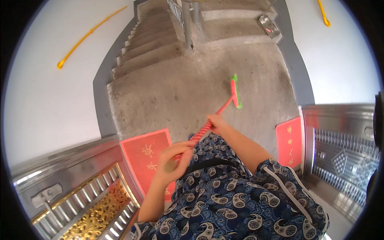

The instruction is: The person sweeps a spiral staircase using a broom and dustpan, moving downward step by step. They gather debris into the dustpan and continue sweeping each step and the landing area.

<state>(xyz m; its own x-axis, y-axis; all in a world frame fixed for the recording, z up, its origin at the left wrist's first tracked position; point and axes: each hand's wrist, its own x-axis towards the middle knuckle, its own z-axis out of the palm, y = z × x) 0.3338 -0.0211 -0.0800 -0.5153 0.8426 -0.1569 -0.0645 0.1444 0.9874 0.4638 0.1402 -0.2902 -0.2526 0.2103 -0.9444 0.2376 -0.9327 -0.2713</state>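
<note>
A broom with a red-and-white striped handle point(201, 132) slants from my body up and right across the view. Its pink head with green bristles point(235, 93) is at the floor of the stair landing, right of the middle. My left hand point(176, 159) grips the upper end of the handle, close to my waist. Farther down the handle, my right hand point(216, 123) is closed around it. Small dark spots mark the concrete floor point(186, 96) around the broom.
Stairs point(150, 48) adjoin the landing at the upper left, others point(231, 28) at the upper right, with a metal railing post point(186, 27) between. A metallic object point(269, 26) lies on a right-hand step. Red doormats point(147, 162) point(289, 141) lie by metal doors at both sides.
</note>
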